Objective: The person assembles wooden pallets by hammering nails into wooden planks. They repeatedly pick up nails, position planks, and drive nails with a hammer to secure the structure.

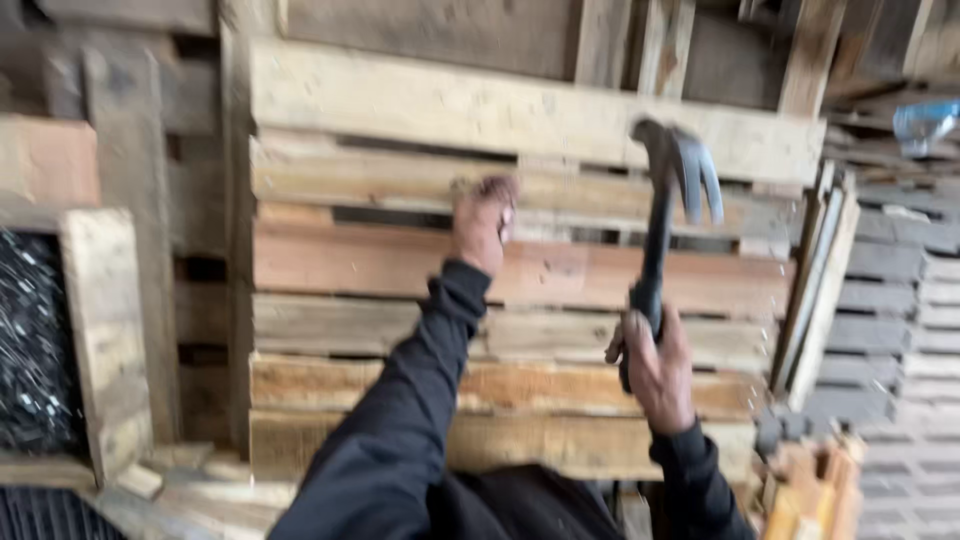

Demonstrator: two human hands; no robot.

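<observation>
Black sleeves (400,440) fill the bottom of the view, both arms reaching up and away from the camera toward a wooden pallet (520,300) that stands on edge with its slats running across. Clenched around the lower end of a dark handle, the right hand (655,370) grasps a claw hammer (665,210), whose long axis stands nearly upright, tipped a little to the right at the top. Its metal head (680,160) sits well above the fist, level with the second slat from the top, its curved claw pointing right and downward. The left hand (483,222) is raised against that same upper slat (420,185), to the left of the hammer head and well apart from it; its fingers look pinched together at the wood, possibly around something small such as a nail, but motion blur hides what, if anything, they hold. So the spot under the left fingers lies left of the hammer head and only slightly lower, and the left hand is the one at the wood, while the right holds the tool back from it. More grey pallets (900,300) are stacked at the right, and a loose plank (105,330) leans at the left beside dark mesh (35,340).
</observation>
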